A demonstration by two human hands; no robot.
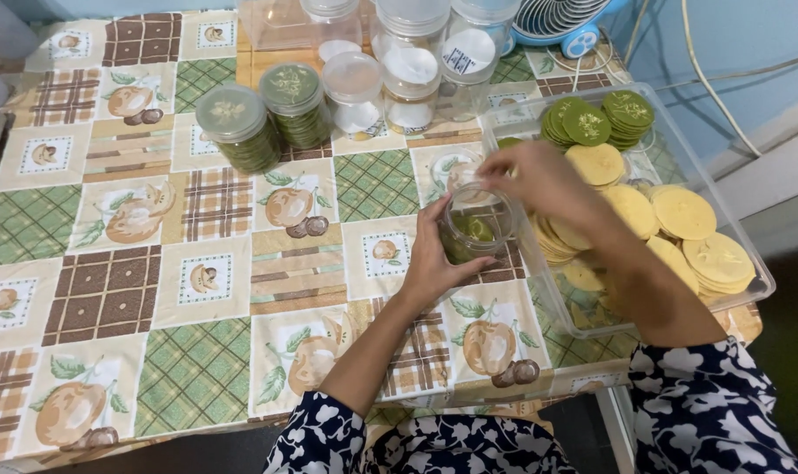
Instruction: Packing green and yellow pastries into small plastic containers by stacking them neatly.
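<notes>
A home kitchen or dining corner turned small food-packing station: a table under a patchwork oilcloth (153, 263) printed with fruit and checks. At twelve o'clock stand clear lidded plastic jars (408, 75), two of them filled with green wafers (263, 118). A small blue desk fan (561, 22) sits at one o'clock beside a pale blue wall (733, 44), and a clear tub (750, 290) of yellow and green discs lies at three o'clock.
</notes>
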